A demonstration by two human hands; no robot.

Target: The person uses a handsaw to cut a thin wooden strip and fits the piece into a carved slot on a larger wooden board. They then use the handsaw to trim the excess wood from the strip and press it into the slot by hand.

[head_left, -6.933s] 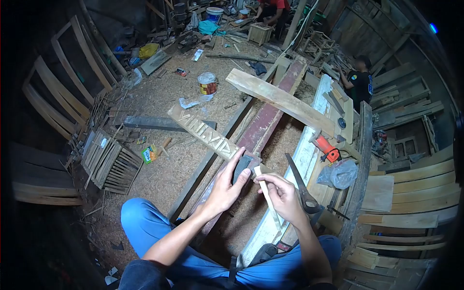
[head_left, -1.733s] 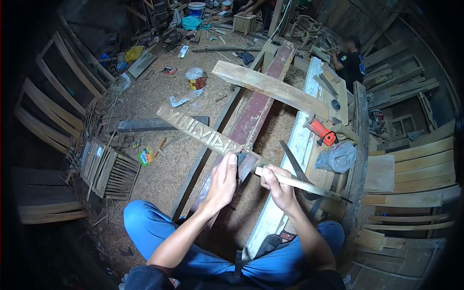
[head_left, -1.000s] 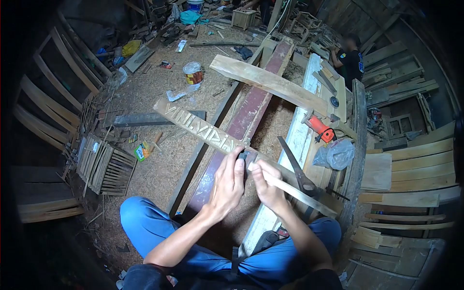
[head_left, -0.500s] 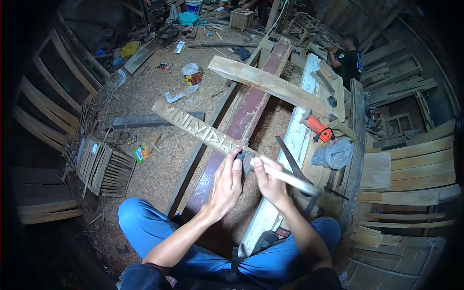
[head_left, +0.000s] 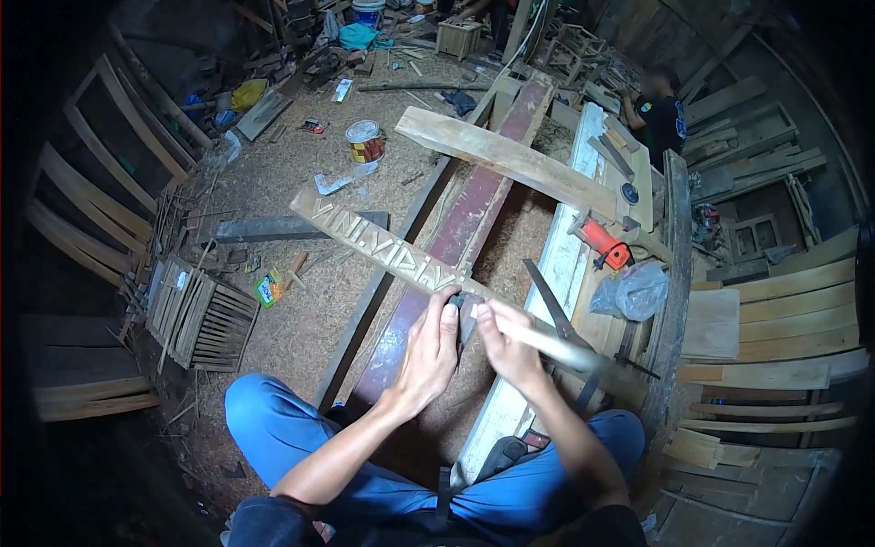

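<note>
A long wooden board (head_left: 383, 251) with raised carved letters reading "VINI.VIDI.VI" lies slantwise across the beams. Near its lettered right part, my left hand (head_left: 430, 342) is closed on a small dark flat piece (head_left: 466, 319), whose kind I cannot make out. Close beside it, my right hand (head_left: 510, 351) grips a pale wooden stick (head_left: 558, 346). The stick's near end meets the dark piece between the hands; its outer part is smeared by motion. A handsaw (head_left: 549, 296) lies just beyond my right hand.
A purple-painted beam (head_left: 465, 214) and a white-painted beam (head_left: 556, 264) run away from me, with a plank (head_left: 501, 155) across them. To the right are a red power tool (head_left: 603, 242) and a plastic bag (head_left: 638, 292). A paint can (head_left: 365, 141) stands left; a person (head_left: 661, 118) sits far right.
The stick in my right hand has shifted slightly, its outer end blurred in both frames. My left hand keeps its hold on the dark piece. The whole view has moved a little.
</note>
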